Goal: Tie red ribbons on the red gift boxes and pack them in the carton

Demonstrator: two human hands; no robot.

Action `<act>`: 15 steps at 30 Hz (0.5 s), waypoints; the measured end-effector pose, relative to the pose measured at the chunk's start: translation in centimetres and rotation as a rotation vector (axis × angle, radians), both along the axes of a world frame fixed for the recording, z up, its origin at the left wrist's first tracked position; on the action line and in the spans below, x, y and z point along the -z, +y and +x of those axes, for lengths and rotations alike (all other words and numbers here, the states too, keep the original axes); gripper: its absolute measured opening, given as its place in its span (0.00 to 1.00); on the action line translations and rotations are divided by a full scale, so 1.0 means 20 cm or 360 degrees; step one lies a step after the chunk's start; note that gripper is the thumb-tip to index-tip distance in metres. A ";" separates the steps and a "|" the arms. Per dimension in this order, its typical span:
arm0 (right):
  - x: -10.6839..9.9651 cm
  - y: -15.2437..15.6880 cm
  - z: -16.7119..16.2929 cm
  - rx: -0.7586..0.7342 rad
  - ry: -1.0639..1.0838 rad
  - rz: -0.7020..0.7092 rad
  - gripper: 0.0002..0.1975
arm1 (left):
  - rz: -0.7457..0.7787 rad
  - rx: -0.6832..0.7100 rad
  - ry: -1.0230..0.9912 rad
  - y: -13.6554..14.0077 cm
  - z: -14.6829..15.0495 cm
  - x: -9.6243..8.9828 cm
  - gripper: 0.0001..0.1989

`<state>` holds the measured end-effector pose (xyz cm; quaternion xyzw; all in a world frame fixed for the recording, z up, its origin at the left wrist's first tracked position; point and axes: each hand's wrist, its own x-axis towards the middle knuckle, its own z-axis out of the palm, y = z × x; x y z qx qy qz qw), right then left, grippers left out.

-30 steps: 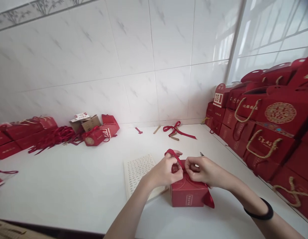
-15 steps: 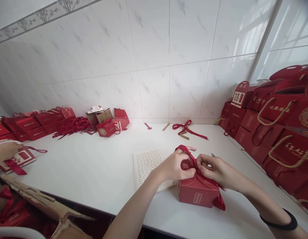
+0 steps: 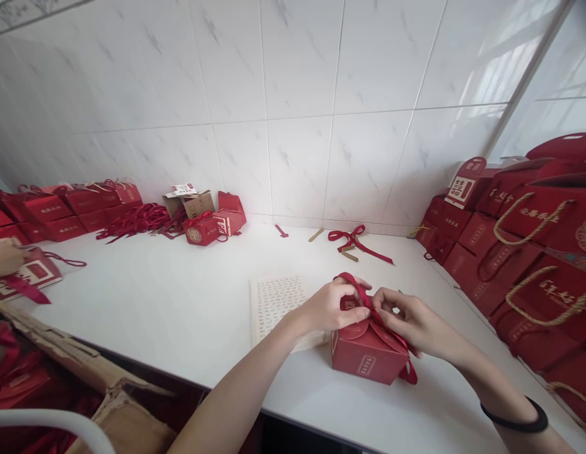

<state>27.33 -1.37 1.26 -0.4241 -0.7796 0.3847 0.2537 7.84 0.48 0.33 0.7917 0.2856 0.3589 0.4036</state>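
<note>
Left hand (image 3: 339,306) and right hand (image 3: 410,320) pinch ribbon (image 3: 363,292) on a box (image 3: 363,358); the carton (image 3: 125,416) holds red packaging (image 3: 25,386).

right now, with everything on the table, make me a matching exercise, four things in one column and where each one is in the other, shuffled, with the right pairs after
Things
1. red box by the written page
2. written page
3. loose red bow
4. black band

Places
A. around the right forearm
B. on the table, near the tiled wall
C. under the left hand and right hand
D. partly hidden by the left forearm

Right pairs
1-C, 2-D, 3-B, 4-A
</note>
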 end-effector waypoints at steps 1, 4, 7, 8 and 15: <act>0.00 0.00 0.00 0.0002 0.0024 -0.0023 0.15 | -0.0038 0.0014 -0.0014 0.00 0.00 0.00 0.04; 0.00 0.00 -0.01 0.0015 0.0068 -0.0062 0.15 | -0.0153 0.0067 -0.0080 -0.01 0.01 -0.02 0.03; 0.00 0.00 0.00 0.0018 0.0049 0.0008 0.12 | -0.0205 0.0055 -0.0118 -0.02 0.01 -0.02 0.04; 0.00 0.00 0.00 0.0016 0.0040 0.0034 0.11 | -0.0202 0.0048 -0.0121 -0.01 0.01 -0.01 0.05; 0.02 0.04 0.01 -0.0062 0.0196 -0.0221 0.11 | -0.0216 0.0102 -0.0089 0.00 0.00 -0.01 0.05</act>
